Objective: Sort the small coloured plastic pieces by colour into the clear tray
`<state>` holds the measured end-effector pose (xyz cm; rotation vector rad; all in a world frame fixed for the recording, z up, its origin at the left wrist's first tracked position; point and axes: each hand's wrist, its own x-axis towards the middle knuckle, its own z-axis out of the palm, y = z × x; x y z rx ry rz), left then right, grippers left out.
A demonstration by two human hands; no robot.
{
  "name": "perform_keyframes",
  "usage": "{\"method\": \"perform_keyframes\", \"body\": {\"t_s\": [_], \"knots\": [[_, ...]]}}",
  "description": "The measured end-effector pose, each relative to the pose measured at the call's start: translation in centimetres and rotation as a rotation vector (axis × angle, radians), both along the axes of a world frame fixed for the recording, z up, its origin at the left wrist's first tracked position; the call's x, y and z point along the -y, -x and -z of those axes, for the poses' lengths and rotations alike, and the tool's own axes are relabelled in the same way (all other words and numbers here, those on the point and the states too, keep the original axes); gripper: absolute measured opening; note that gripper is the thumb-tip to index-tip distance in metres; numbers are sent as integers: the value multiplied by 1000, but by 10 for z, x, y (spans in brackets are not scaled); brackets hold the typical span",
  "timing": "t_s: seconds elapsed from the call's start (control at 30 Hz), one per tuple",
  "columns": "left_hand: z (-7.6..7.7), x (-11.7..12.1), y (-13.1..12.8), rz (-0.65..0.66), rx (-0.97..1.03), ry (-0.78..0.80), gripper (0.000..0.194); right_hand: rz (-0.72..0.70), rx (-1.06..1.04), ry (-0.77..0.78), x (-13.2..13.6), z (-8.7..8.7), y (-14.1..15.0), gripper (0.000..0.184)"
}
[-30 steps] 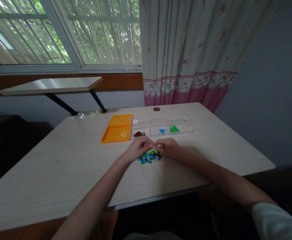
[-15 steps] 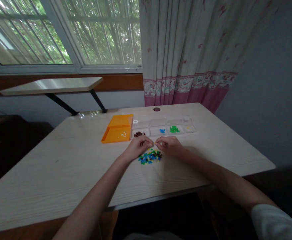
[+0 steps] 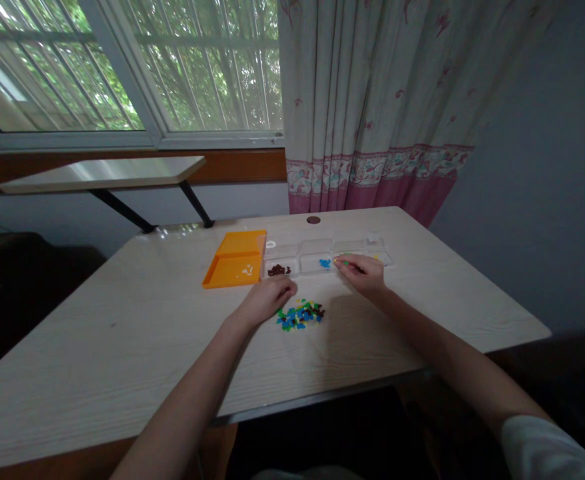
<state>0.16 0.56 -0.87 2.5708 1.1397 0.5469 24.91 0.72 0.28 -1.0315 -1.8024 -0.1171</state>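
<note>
My right hand (image 3: pixel 365 273) is over the clear plastic boxes, thumb and fingertips pinched on a small yellow piece. It covers most of the green pieces. Just left of those fingertips, a few blue pieces (image 3: pixel 325 264) lie in a clear compartment. My left hand (image 3: pixel 271 295) rests near the table surface with curled fingers; whatever is inside them is hidden. Beside it lies a mixed pile of small pieces (image 3: pixel 301 315) in blue, green, brown and yellow. Brown pieces (image 3: pixel 278 270) fill part of the compartment beyond my left hand.
An open orange case (image 3: pixel 232 272) holding several white pieces (image 3: pixel 247 270) stands left of the clear boxes. Behind it, a raised shelf (image 3: pixel 107 173) sits on black supports. A round brown spot (image 3: pixel 313 220) marks the table's back. The window and curtain (image 3: pixel 367 100) are beyond.
My right hand has moved forward and right, from beside my left hand to over the clear boxes, with the yellow piece. My left hand has shifted slightly left and closed more.
</note>
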Motion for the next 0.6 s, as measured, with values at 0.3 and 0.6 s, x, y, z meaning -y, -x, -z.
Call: {"method": "perform_keyframes", "body": {"t_s": [0.3,0.6], "knots": [[-2,1,0,4,14,48,15,-45,58,-78,-2,0,-4,25],[-5,3,-2,36,19,44,22,-45,131,-62,-4,2,-6,26]]}}
